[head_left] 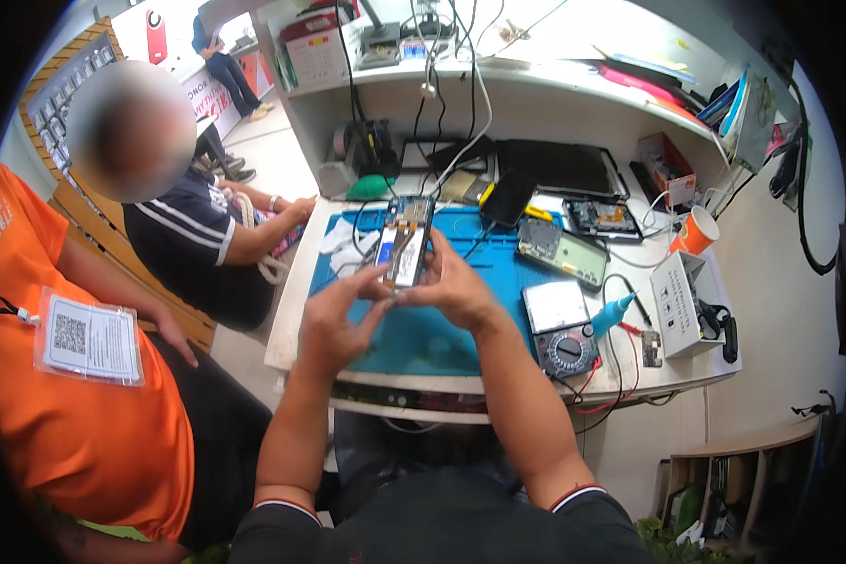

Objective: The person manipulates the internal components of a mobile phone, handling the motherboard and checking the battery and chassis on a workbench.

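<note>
An opened smartphone [407, 227], its back off and its circuit board, flex cable and battery bare, is held up over the blue work mat [395, 343]. My right hand [456, 287] grips it along the right side and lower end. The fingers and thumb of my left hand [338, 315] close in at the phone's lower left corner, touching it. Whether a small part sits between those fingertips is too fine to make out. White crumpled tissue [346, 246] lies on the mat left of the phone.
Right of the mat are an analog multimeter [564, 329], a phone frame [564, 254], a white box [691, 305] and an orange cup [696, 230]. A black phone [509, 197] rests behind. Cables hang from the shelf [555, 75]. A person in orange [94, 357] stands close on my left.
</note>
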A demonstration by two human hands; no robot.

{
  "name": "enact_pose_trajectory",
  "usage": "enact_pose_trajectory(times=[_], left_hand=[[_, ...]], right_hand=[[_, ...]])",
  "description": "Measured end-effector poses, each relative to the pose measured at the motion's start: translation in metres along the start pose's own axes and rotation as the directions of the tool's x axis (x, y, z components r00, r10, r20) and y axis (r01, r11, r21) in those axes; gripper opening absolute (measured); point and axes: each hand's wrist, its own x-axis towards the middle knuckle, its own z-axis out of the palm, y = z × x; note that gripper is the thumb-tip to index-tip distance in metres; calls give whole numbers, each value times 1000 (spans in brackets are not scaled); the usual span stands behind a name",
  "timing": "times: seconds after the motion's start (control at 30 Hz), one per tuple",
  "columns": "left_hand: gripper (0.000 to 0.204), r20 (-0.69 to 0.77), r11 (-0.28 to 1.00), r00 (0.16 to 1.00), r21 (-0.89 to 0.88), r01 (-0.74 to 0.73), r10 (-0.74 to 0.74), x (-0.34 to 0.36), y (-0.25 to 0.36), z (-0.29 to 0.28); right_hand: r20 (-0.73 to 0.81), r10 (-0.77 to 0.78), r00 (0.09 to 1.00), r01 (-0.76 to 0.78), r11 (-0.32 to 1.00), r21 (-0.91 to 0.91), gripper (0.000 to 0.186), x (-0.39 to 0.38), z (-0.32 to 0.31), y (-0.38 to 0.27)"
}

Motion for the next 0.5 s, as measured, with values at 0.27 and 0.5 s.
enact_pose_trajectory(times=[0.27,0.5], left_hand=[[60,61,987,990,-95,131,-126,2,-1,-11],[62,105,991,987,-37,128,-124,18,7,-7]], right_hand=[[8,28,1000,-28,999,-32,108,0,7,1],[39,-8,999,9,1000,-7,112,0,6,1]])
